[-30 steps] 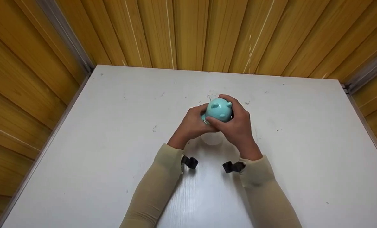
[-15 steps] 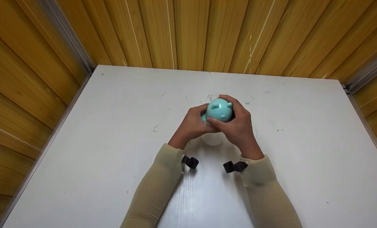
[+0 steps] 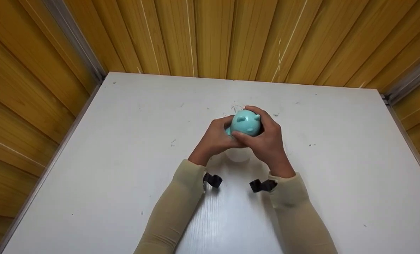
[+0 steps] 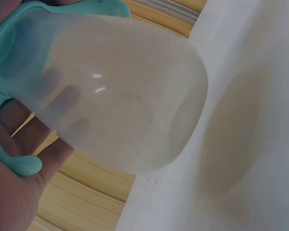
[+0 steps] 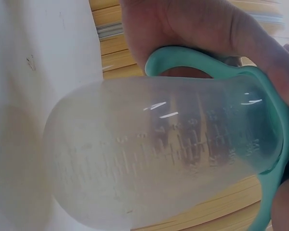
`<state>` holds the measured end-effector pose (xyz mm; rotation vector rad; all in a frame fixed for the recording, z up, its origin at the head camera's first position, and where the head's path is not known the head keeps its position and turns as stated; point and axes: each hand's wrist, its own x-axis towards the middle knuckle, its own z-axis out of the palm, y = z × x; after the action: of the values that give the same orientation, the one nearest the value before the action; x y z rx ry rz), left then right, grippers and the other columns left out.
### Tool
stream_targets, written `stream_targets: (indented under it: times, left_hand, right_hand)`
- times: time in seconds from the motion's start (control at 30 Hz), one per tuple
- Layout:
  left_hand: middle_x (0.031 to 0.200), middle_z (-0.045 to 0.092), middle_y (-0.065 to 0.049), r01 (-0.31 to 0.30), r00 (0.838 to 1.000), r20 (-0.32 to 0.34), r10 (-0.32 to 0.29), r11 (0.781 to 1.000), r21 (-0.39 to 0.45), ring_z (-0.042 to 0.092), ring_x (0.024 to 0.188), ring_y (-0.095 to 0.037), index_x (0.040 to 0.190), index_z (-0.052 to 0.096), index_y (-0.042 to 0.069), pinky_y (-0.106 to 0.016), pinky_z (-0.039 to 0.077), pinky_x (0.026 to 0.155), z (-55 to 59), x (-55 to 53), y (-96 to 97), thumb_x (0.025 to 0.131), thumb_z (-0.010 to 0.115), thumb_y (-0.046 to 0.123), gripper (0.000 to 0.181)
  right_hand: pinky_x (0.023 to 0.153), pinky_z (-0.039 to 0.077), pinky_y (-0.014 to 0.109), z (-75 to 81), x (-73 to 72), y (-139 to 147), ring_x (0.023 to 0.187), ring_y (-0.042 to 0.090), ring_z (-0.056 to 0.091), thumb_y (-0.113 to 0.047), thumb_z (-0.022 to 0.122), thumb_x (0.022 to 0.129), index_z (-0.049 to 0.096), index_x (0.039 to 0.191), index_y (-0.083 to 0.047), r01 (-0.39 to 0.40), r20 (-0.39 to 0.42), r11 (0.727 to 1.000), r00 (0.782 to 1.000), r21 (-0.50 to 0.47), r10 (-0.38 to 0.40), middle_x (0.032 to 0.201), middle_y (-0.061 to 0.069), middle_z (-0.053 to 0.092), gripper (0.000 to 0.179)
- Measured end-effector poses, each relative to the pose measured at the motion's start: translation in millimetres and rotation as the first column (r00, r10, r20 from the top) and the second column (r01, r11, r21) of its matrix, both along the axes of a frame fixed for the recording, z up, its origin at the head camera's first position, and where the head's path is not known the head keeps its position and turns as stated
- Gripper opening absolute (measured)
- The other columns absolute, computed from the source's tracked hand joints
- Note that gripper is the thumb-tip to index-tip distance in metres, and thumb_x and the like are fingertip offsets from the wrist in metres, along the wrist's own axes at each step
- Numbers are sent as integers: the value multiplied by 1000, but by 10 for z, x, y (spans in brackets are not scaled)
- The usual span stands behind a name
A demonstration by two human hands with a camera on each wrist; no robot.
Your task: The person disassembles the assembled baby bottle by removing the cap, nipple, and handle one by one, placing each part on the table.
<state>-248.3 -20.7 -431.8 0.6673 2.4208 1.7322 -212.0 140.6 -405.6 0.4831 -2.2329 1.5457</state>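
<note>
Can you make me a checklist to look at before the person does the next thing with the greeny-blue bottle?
1. Right grip is holding the round cap: ok, thumb and fingers curl round it.
2. Left grip is holding on near a handle: ok.
3. Cap is tight: cannot tell, the hands cover the join.
4. Bottle has something inside: cannot tell, its wall looks cloudy.
5. Bottom touches the table: cannot tell.

Head view from above, angled forward-down, close wrist views sharing the bottle (image 4: 130, 91)
</note>
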Motion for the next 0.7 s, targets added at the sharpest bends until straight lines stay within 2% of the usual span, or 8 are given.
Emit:
stream_targets:
  times: [0.27,0.47,0.7]
  left_hand:
    - [115,66,15,9,999,41,-9,1000,10,59,107,-7,122,64,27,-35,49,97,-5,-2,2,65,87,48,65]
    - [111,68,13,43,999,14,-43,998,48,61,104,-7,118,66,25,-32,51,94,-17,-3,-2,66,87,42,59]
    - [112,68,15,59,998,11,-60,997,59,60,104,-7,119,66,27,-32,50,94,-15,6,-17,66,87,43,60]
  right_hand:
    - [92,50,29,-1,3,28,108,14,58,-22,87,71,58,130,-14,-34,33,999,999,-27,35,125,0,62,67]
    - [91,49,27,5,8,46,107,15,59,-17,88,70,59,130,-9,-60,24,997,998,-42,61,124,2,63,67]
    - [92,50,27,1,6,66,109,18,60,-12,87,69,60,129,-13,-111,34,991,993,-71,113,125,4,63,66]
